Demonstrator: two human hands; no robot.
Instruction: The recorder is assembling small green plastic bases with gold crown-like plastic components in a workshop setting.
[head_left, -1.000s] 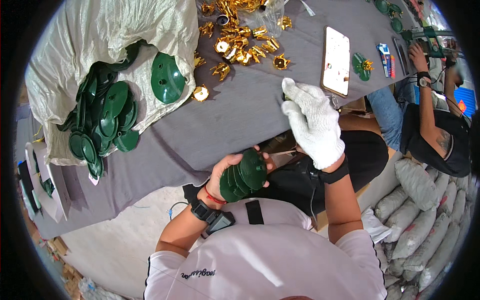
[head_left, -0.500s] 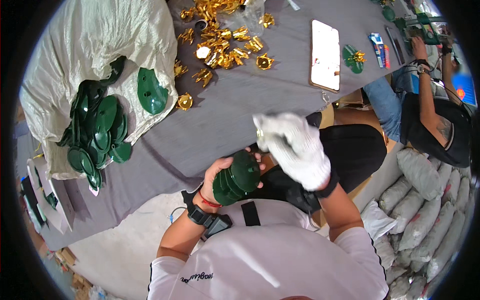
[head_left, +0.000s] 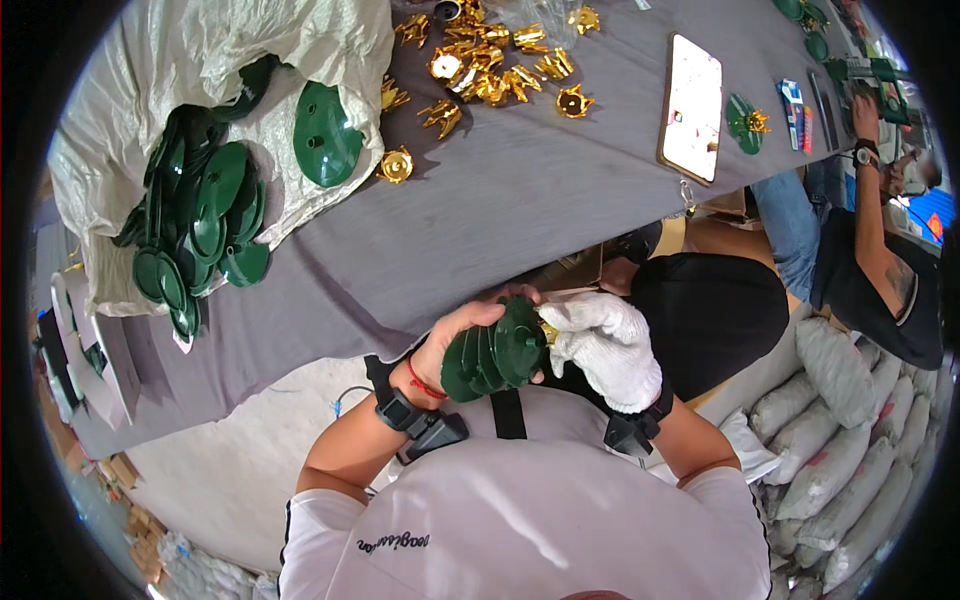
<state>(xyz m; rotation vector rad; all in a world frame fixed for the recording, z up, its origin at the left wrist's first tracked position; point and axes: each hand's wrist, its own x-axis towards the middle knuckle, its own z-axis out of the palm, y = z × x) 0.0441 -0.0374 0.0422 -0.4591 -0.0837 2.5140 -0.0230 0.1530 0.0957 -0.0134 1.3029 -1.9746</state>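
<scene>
Above my lap, my bare left hand is wrapped round a fanned stack of dark green, glossy plastic plates. My right hand, in a white knitted glove, pinches a small shiny gold piece against the right-hand edge of the stack. Most of that gold piece is hidden by the glove, and whether it touches the plates I cannot tell. On the table's left lies an open white woven sack with many more green plates spilling from its mouth. Several gold crown-shaped pieces are heaped beyond my hands.
A grey cloth covers the table. Toward the right lie a white-screened phone, a green plate with a gold crown on it and a small blue packet. Another person works at far right, above stacked grey sacks.
My gloved right hand has come down and left to the stack, bringing the small gold piece. My left hand has tilted the plates toward it. The table view has shifted right and up.
</scene>
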